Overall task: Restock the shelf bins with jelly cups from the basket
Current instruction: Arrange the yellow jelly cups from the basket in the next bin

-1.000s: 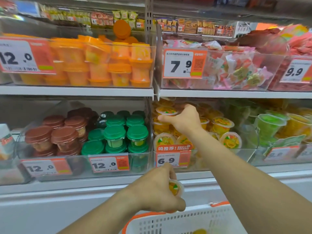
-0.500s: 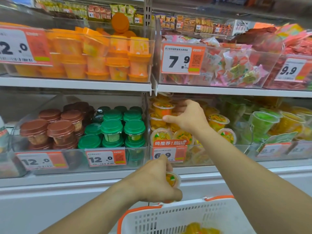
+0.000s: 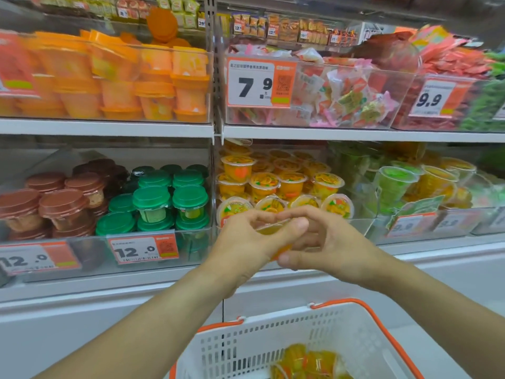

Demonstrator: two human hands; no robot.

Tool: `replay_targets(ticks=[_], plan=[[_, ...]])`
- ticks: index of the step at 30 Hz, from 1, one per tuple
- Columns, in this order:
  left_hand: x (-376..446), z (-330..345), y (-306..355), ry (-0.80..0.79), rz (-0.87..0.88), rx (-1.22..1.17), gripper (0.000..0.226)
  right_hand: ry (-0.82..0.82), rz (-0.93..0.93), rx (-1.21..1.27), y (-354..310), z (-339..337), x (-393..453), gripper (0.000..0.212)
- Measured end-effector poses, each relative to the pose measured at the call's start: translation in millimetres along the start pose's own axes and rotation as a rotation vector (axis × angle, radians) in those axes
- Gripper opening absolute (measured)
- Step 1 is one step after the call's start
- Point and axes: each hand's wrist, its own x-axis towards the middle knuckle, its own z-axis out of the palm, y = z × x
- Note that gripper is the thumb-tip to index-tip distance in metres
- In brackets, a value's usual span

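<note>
A small orange jelly cup (image 3: 269, 229) sits between both hands, just in front of the clear shelf bin (image 3: 363, 222) of orange jelly cups (image 3: 284, 181) on the lower shelf. My left hand (image 3: 246, 244) wraps around the cup from the left. My right hand (image 3: 328, 242) touches it from the right with thumb and fingers. The cup is mostly hidden by fingers. Below, a white basket (image 3: 273, 343) with orange handles holds a few more orange jelly cups (image 3: 306, 362).
Left of the bin are green-lidded cups (image 3: 169, 198) and brown-lidded cups (image 3: 54, 201). To the right are green and yellow cups (image 3: 404, 184). The upper shelf carries orange tubs (image 3: 123, 77) and wrapped sweets (image 3: 341, 97). Price tags hang on the bin fronts.
My right hand left the jelly bin and came down to meet my left hand. My left hand rose with the cup. The view dropped, showing more of the basket.
</note>
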Motion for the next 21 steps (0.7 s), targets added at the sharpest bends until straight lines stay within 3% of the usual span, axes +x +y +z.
replay_targets(ticks=[3,7,9,13,18,21], plan=[[2,8,8,0.084,0.016,0.055,0.095,0.047,-0.048,0.077,1,0,-3,0.061],[-2,12,16,0.078,0.110,0.202,0.100,0.112,-0.128,0.087,2,-4,3,0.053],[0,10,14,0.115,0.168,0.221,0.087,0.216,-0.151,0.080,4,-8,15,0.051],[-1,9,8,0.234,0.235,0.469,0.036,0.501,-0.169,-0.066,11,-27,64,0.056],[0,7,0,0.228,0.246,0.583,0.028,0.689,-0.046,-0.195,27,-48,136,0.063],[1,3,-1,0.240,0.235,0.576,0.023,0.690,0.051,-0.262,32,-52,164,0.071]])
